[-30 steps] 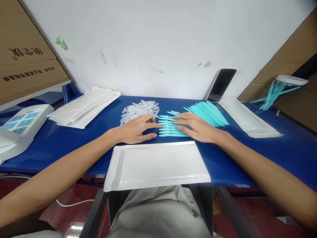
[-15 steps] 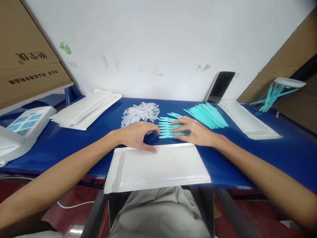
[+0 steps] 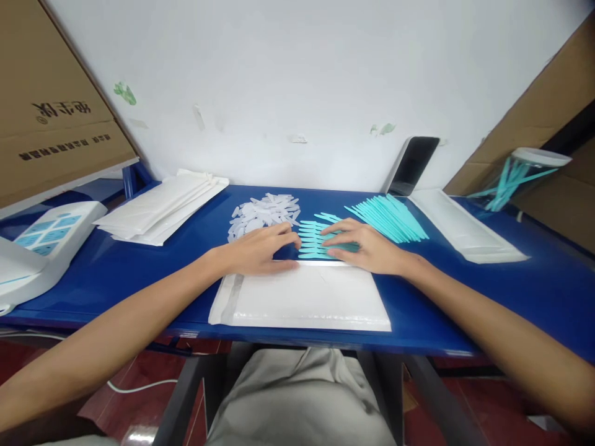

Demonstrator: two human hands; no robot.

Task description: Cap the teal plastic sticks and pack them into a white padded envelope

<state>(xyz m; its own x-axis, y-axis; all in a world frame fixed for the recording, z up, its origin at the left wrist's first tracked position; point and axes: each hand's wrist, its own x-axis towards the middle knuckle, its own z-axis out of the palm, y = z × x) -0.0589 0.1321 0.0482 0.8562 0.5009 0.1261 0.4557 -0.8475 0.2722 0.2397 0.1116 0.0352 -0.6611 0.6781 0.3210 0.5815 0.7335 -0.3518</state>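
Note:
My left hand [image 3: 264, 250] is open, its thumb apart from the curved fingers. The thumb lies along the top edge of a white padded envelope [image 3: 309, 297], and the fingertips are at the left ends of a row of turquoise sticks [image 3: 308, 240]. My right hand [image 3: 367, 248] spreads its fingers over the right part of this row, hiding some of the sticks. Its palm side is by the envelope's top right corner. A pile of small whitish, translucent pieces [image 3: 263, 212] lies beyond my left hand. More turquoise sticks [image 3: 393, 218] lie fanned out beyond my right hand.
White padded envelopes [image 3: 162, 201] are stacked at the back left, beside a white device with blue panels [image 3: 56, 235]. Another envelope [image 3: 467, 226] lies at right. A phone [image 3: 413, 166] leans on the wall. A clear jar of turquoise sticks [image 3: 509, 179] is at far right.
The padded envelope has slid away from me, up to the row of sticks, and now lies wholly on the table. My left thumb moved with its top edge. My right hand has barely shifted.

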